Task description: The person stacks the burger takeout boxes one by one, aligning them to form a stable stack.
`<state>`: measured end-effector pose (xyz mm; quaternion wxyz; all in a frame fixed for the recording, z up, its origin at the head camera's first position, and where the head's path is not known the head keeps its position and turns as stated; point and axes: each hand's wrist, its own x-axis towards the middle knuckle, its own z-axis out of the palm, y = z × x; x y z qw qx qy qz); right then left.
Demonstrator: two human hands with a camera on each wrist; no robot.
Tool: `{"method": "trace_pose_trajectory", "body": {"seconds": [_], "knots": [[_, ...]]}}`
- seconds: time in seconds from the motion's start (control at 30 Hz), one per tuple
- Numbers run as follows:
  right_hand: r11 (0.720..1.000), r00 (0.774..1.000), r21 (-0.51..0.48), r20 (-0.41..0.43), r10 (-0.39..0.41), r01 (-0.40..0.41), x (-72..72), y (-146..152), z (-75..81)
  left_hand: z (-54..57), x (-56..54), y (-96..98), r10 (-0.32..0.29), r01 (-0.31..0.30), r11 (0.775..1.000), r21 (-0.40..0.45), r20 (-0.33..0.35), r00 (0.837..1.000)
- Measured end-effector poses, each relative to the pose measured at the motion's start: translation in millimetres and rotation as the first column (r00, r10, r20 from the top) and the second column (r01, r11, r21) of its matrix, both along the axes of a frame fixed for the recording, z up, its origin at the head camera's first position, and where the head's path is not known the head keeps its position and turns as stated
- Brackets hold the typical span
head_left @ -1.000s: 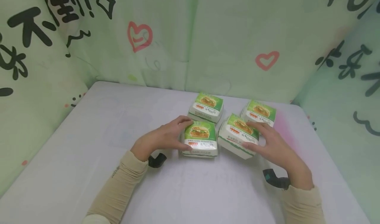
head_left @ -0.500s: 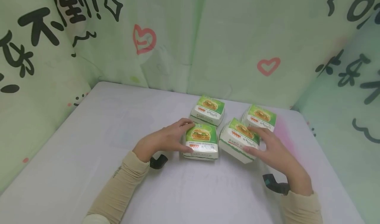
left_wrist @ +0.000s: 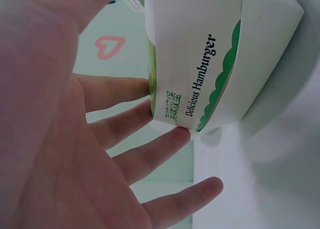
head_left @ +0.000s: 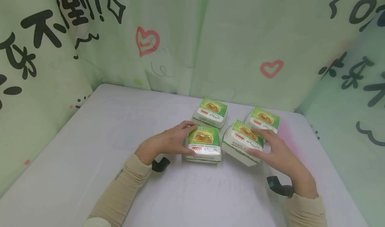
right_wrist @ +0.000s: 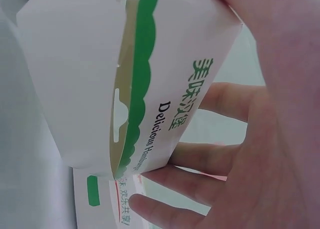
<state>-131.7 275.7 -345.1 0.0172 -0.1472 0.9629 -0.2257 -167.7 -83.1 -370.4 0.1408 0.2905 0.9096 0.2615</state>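
Note:
Two white and green hamburger boxes stand in front. My left hand (head_left: 169, 141) holds the left front box (head_left: 206, 146), thumb at its near corner and fingertips at the far one. In the left wrist view its side panel (left_wrist: 190, 44) faces the palm, the fingers fairly straight along the far edge. My right hand (head_left: 281, 153) grips the right front box (head_left: 240, 146) between thumb and fingers. This box sits turned and tilted; in the right wrist view a narrow gap shows under its scalloped lid flap (right_wrist: 145, 59).
Behind the front pair are two matching boxes, one at back left (head_left: 212, 111) and one at back right (head_left: 264, 118), partly covered by the right front box. All are on a white table (head_left: 192, 193), walled by pale green cloth (head_left: 234, 29) with drawn hearts and black lettering.
The head view has tipped slightly, so everything appears a little lower than a second ago. Both hands keep their hold, and the boxes stay put relative to each other.

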Motion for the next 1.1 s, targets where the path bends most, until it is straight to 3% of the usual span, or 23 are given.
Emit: {"method": "trace_pose_trajectory", "body": {"seconds": [0.5, 0.7, 1.1], "knots": [[0.994, 0.996, -0.088, -0.064, 0.054, -0.059, 4.0, -8.3, 5.9, -1.6, 1.5, 1.5, -0.026, 0.025, 0.999, 0.045, 0.009, 1.000], [0.989, 0.989, -0.106, -0.114, 0.094, -0.106, 3.8, -17.3, 6.5, -2.4, 1.0, 4.2, -0.045, 0.046, 0.995, 0.087, -0.020, 0.999], [0.974, 0.970, -0.126, -0.184, 0.161, -0.186, 4.5, -32.0, 3.4, -8.0, -0.3, 10.4, 0.003, -0.002, 0.994, 0.107, -0.007, 1.000]]}}
